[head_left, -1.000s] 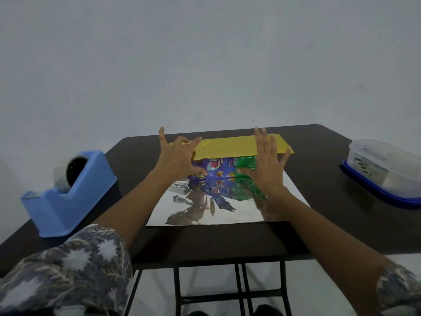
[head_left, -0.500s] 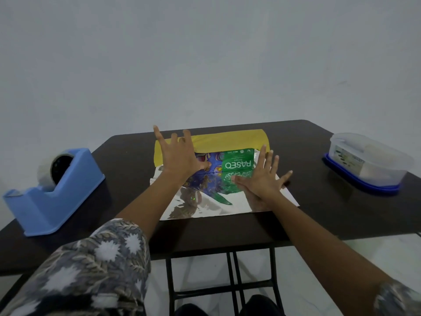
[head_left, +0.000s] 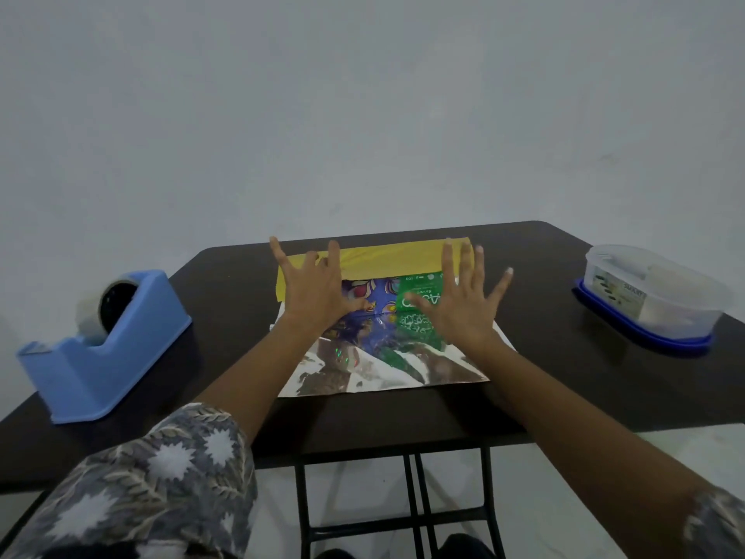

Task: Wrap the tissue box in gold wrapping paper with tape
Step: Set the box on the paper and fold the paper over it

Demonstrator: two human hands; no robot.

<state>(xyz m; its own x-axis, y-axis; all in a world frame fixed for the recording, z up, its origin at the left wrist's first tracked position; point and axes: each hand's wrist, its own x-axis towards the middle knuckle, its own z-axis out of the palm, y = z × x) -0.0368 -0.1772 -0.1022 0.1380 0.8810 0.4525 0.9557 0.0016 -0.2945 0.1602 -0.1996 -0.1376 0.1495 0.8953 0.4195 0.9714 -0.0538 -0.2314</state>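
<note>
Nearest the camera, a patterned sleeve (head_left: pixel 161 478) covers the person's left upper arm. Both forearms reach out over the dark table (head_left: pixel 564 381). The wrapping paper (head_left: pixel 387 371) lies flat at the table's middle, its shiny inner side up. On it sits the tissue box (head_left: pixel 383 294). The left hand (head_left: pixel 314 292) lies on the box's left end and the right hand (head_left: pixel 463 308) on its right end, fingers of both straight and spread, gripping nothing. Their fingertips reach the paper's gold flap folded over the box's far edge. A blue tape dispenser (head_left: pixel 105 349) stands well left, a plastic container (head_left: pixel 653 300) well right.
</note>
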